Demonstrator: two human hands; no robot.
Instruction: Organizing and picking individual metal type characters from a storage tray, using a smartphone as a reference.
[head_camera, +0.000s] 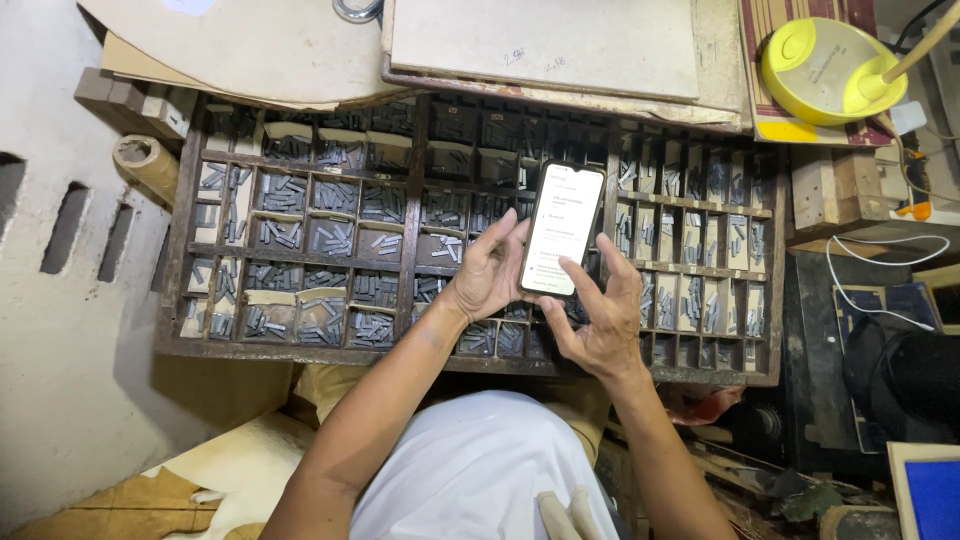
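Observation:
My left hand (487, 272) holds a smartphone (563, 228) with a lit white screen, gripping its left edge from below. My right hand (600, 315) is beside it on the right, fingers spread, with the forefinger tip touching the lower part of the screen. Both hands hover over a dark wooden type case (300, 350) whose many small compartments hold grey metal type pieces (330, 238). My forearms reach up from the bottom of the view, over white clothing.
Flat boards and cardboard sheets (545, 45) lie on the far edge of the case. A yellow lamp base (825, 70) stands at the top right. White cables (880, 270) and dark objects crowd the right side. A pale wall with slots (70, 225) is at left.

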